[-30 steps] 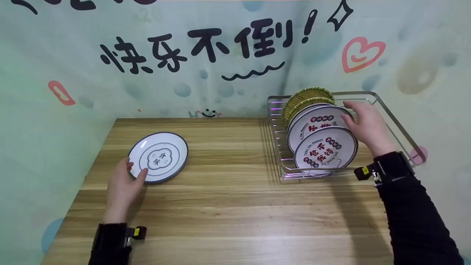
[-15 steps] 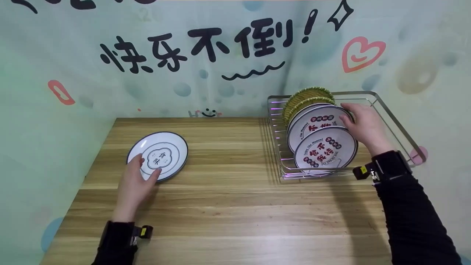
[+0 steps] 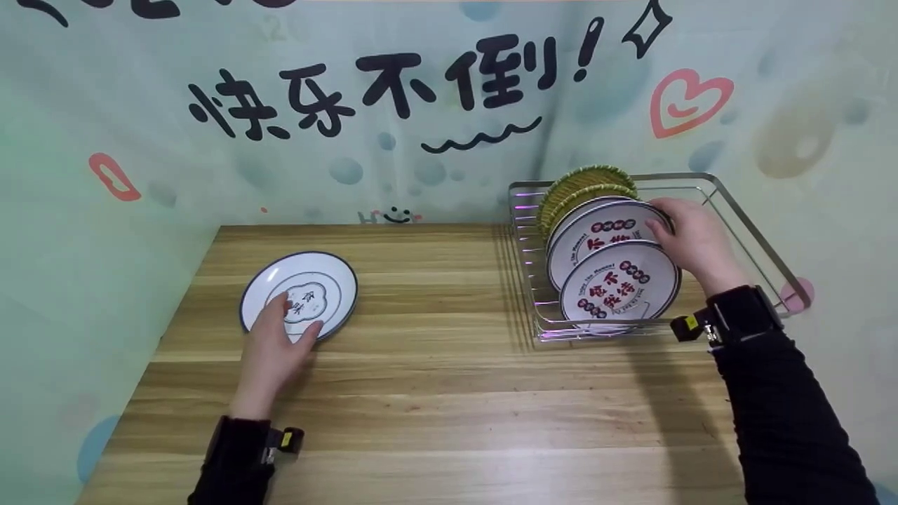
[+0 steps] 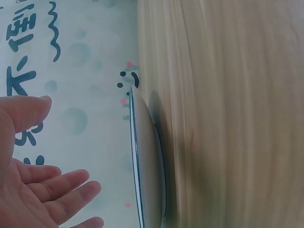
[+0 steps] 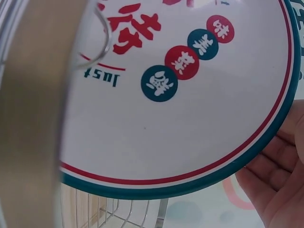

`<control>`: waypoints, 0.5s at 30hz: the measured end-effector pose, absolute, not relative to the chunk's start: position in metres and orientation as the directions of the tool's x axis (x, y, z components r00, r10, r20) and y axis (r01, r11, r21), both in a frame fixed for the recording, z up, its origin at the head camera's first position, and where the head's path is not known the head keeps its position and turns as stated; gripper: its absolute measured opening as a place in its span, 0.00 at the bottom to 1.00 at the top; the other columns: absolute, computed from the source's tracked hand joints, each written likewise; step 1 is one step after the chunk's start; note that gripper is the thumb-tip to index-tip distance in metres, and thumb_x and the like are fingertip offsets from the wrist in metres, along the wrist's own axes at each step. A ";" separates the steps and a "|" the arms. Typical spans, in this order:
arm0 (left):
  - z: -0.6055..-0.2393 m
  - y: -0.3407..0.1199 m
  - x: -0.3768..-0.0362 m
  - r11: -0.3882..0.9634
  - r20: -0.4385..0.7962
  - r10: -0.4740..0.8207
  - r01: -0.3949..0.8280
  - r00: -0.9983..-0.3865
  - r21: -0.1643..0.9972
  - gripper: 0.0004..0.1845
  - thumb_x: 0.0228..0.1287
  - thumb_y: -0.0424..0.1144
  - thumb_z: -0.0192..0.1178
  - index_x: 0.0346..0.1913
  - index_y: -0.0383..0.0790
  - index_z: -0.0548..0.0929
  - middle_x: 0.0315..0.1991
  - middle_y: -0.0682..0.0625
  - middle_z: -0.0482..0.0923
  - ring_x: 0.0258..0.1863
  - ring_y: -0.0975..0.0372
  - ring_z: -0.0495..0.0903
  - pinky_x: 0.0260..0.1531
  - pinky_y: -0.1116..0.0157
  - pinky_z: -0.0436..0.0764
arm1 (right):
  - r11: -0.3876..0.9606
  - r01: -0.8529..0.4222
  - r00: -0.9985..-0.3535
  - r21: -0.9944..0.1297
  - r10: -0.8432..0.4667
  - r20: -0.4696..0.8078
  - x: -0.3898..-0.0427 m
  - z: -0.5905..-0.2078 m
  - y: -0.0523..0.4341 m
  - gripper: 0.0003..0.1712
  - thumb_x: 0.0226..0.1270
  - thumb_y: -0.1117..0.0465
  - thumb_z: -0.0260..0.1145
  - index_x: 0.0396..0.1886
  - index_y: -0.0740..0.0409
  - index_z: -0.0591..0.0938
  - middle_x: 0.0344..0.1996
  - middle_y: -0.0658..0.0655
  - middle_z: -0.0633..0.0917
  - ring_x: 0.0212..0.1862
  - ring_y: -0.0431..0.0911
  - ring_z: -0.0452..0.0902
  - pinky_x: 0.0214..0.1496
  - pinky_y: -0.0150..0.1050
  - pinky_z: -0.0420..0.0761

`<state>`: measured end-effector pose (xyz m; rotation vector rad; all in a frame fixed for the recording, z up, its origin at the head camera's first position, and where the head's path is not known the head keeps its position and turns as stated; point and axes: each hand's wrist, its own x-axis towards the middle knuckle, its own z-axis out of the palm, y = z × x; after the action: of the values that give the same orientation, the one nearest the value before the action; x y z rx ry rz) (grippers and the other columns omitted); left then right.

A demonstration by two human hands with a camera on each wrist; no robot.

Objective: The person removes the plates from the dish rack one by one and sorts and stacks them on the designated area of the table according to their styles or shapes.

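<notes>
A person's left hand (image 3: 277,344) rests with straight, relaxed fingers on the near edge of a white plate with a dark rim (image 3: 302,294), which lies flat on the left part of the wooden desk (image 3: 435,393); the plate sits just ahead of the hand, toward the wall. Far across the desk, the right hand (image 3: 691,238) reaches into a metal dish rack (image 3: 744,210), its fingers curled around the right rim of the second standing plate (image 3: 596,228), directly behind the front plate with red lettering (image 3: 621,284). Both stand on edge facing the person, with green-rimmed plates (image 3: 586,184) behind them
</notes>
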<state>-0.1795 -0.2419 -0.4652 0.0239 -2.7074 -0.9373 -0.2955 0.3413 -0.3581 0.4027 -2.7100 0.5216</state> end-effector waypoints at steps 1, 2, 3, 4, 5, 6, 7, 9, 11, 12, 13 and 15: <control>-0.466 -0.241 -0.180 0.789 0.256 -0.100 0.080 -0.962 0.609 0.40 0.66 0.44 0.64 0.70 0.21 0.59 0.61 0.26 0.69 0.62 0.37 0.68 0.64 0.42 0.66 | 0.890 -0.339 -0.897 -0.304 -0.209 0.389 -0.295 -0.358 0.341 0.17 0.72 0.66 0.61 0.55 0.71 0.78 0.48 0.74 0.81 0.52 0.68 0.75 0.58 0.62 0.70; -0.466 -0.239 -0.181 0.788 0.262 -0.095 0.088 -0.960 0.609 0.40 0.66 0.43 0.64 0.70 0.21 0.59 0.61 0.26 0.69 0.62 0.37 0.68 0.64 0.42 0.66 | 0.888 -0.344 -0.895 -0.306 -0.212 0.392 -0.295 -0.358 0.341 0.16 0.72 0.66 0.61 0.55 0.71 0.78 0.47 0.73 0.81 0.51 0.68 0.75 0.57 0.62 0.71; -0.466 -0.238 -0.182 0.787 0.267 -0.090 0.096 -0.959 0.610 0.40 0.66 0.43 0.64 0.70 0.21 0.60 0.61 0.26 0.70 0.61 0.38 0.69 0.63 0.43 0.66 | 0.884 -0.351 -0.892 -0.308 -0.215 0.398 -0.295 -0.358 0.342 0.15 0.72 0.66 0.60 0.54 0.71 0.79 0.47 0.73 0.81 0.50 0.67 0.75 0.56 0.62 0.71; -0.466 -0.236 -0.183 0.784 0.272 -0.085 0.104 -0.959 0.612 0.40 0.66 0.43 0.64 0.70 0.21 0.60 0.61 0.26 0.70 0.61 0.38 0.69 0.63 0.43 0.66 | 0.881 -0.357 -0.888 -0.310 -0.217 0.405 -0.295 -0.358 0.342 0.15 0.73 0.66 0.60 0.53 0.71 0.79 0.46 0.73 0.82 0.49 0.67 0.76 0.54 0.62 0.72; -0.466 -0.234 -0.183 0.782 0.277 -0.080 0.112 -0.958 0.613 0.40 0.66 0.43 0.65 0.70 0.21 0.60 0.61 0.27 0.70 0.61 0.38 0.69 0.63 0.43 0.67 | 0.879 -0.361 -0.884 -0.311 -0.217 0.414 -0.295 -0.358 0.342 0.14 0.73 0.67 0.60 0.53 0.70 0.79 0.45 0.72 0.82 0.48 0.66 0.76 0.53 0.61 0.72; -0.466 -0.232 -0.185 0.778 0.281 -0.075 0.120 -0.957 0.617 0.39 0.66 0.43 0.65 0.69 0.21 0.61 0.61 0.27 0.70 0.61 0.38 0.69 0.63 0.44 0.67 | 0.876 -0.365 -0.881 -0.314 -0.216 0.422 -0.294 -0.358 0.342 0.13 0.73 0.67 0.60 0.52 0.70 0.80 0.44 0.72 0.82 0.47 0.66 0.77 0.51 0.61 0.73; -0.467 -0.229 -0.186 0.773 0.285 -0.071 0.127 -0.956 0.621 0.39 0.66 0.44 0.65 0.69 0.22 0.61 0.61 0.27 0.70 0.61 0.39 0.70 0.63 0.44 0.68 | 0.873 -0.368 -0.878 -0.318 -0.214 0.429 -0.294 -0.358 0.342 0.12 0.73 0.67 0.60 0.51 0.69 0.80 0.44 0.71 0.82 0.46 0.65 0.77 0.50 0.60 0.73; -0.466 -0.223 -0.189 0.762 0.291 -0.065 0.141 -0.955 0.632 0.39 0.66 0.43 0.65 0.69 0.22 0.62 0.61 0.27 0.70 0.61 0.39 0.70 0.63 0.45 0.68 | 0.871 -0.369 -0.871 -0.324 -0.202 0.448 -0.293 -0.357 0.342 0.10 0.72 0.68 0.60 0.48 0.68 0.82 0.42 0.70 0.83 0.44 0.63 0.78 0.48 0.59 0.73; -0.467 -0.217 -0.192 0.753 0.295 -0.061 0.150 -0.953 0.640 0.38 0.65 0.43 0.66 0.69 0.22 0.62 0.61 0.28 0.71 0.61 0.40 0.71 0.63 0.46 0.69 | 0.871 -0.365 -0.868 -0.329 -0.191 0.458 -0.293 -0.357 0.342 0.10 0.72 0.68 0.60 0.47 0.67 0.82 0.41 0.69 0.84 0.43 0.63 0.79 0.47 0.59 0.74; -0.467 -0.215 -0.193 0.750 0.293 -0.059 0.151 -0.954 0.644 0.38 0.65 0.43 0.66 0.69 0.23 0.62 0.62 0.29 0.71 0.61 0.40 0.71 0.63 0.46 0.69 | 0.870 -0.363 -0.868 -0.333 -0.186 0.460 -0.293 -0.357 0.342 0.10 0.72 0.68 0.60 0.47 0.67 0.83 0.41 0.69 0.84 0.43 0.63 0.79 0.47 0.59 0.74; -0.467 -0.212 -0.194 0.746 0.290 -0.058 0.151 -0.955 0.648 0.38 0.65 0.43 0.66 0.69 0.23 0.62 0.62 0.29 0.71 0.61 0.41 0.71 0.63 0.46 0.69 | 0.871 -0.361 -0.867 -0.333 -0.182 0.463 -0.292 -0.357 0.342 0.10 0.72 0.68 0.60 0.47 0.67 0.83 0.41 0.69 0.84 0.43 0.63 0.79 0.47 0.59 0.74; -0.467 -0.206 -0.196 0.742 0.281 -0.057 0.148 -0.958 0.654 0.38 0.65 0.43 0.65 0.70 0.25 0.62 0.62 0.30 0.71 0.62 0.41 0.70 0.63 0.46 0.68 | 0.873 -0.356 -0.868 -0.334 -0.176 0.464 -0.292 -0.357 0.341 0.10 0.72 0.68 0.60 0.47 0.67 0.83 0.41 0.69 0.84 0.43 0.63 0.79 0.47 0.59 0.74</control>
<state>-0.1959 -0.2065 -0.4670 -0.0707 -2.6600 -1.0335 -0.2921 0.3414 -0.3567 0.3913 -2.6172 0.5804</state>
